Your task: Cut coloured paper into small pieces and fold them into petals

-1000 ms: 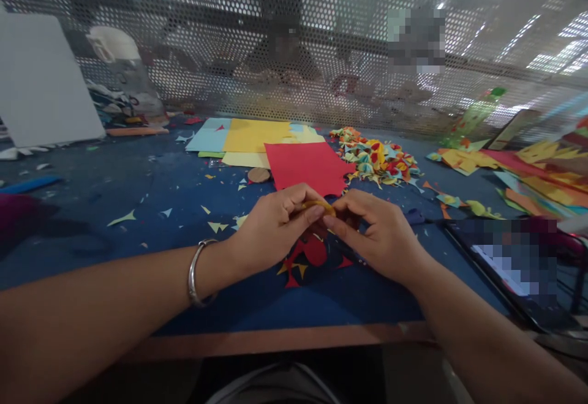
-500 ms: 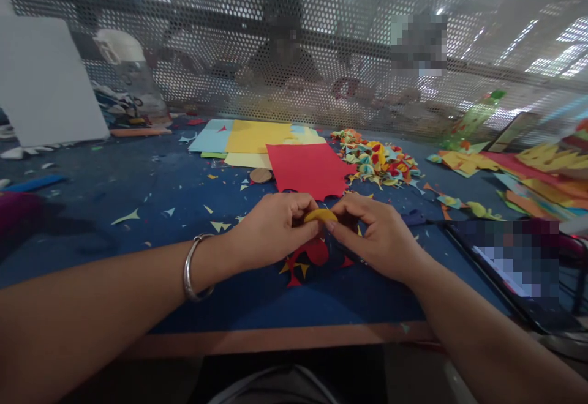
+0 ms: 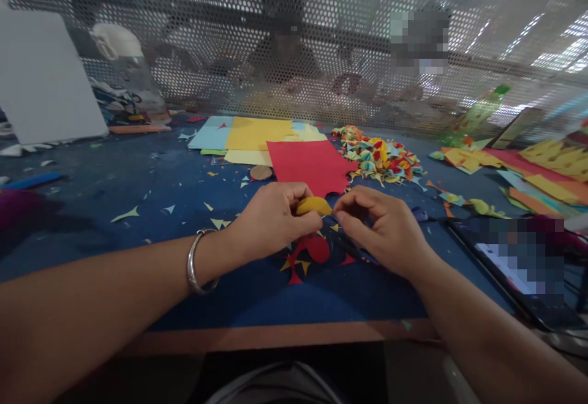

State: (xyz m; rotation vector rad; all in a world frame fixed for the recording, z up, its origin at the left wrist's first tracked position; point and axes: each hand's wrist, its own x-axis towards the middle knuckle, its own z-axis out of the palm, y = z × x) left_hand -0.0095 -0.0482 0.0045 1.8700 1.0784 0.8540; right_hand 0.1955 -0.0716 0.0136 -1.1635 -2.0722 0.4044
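Observation:
My left hand [image 3: 280, 217] pinches a folded yellow paper piece [image 3: 314, 206] between thumb and fingers. It is rounded on top and narrows to a point on the right. At that point the thumb and fingertips of my right hand [image 3: 379, 220] are pressed together; its end is hidden there. Under my hands lie a round red paper piece [image 3: 318, 248] and red and yellow scraps. Dark scissors [image 3: 356, 250] lie partly beneath my right hand. A red sheet [image 3: 305, 165] with scalloped cut edges lies just beyond.
A heap of small twisted paper pieces [image 3: 379, 158] lies behind to the right. Yellow sheets [image 3: 260, 134] and a wooden disc [image 3: 261, 173] lie behind my left hand. A phone [image 3: 509, 269] is at right, a bottle [image 3: 131, 73] at back left. A perforated metal screen [image 3: 206, 43] bounds the table.
My right fingers have slid right from the yellow paper's body to its tip. More of the yellow piece shows in my left hand, which has risen slightly.

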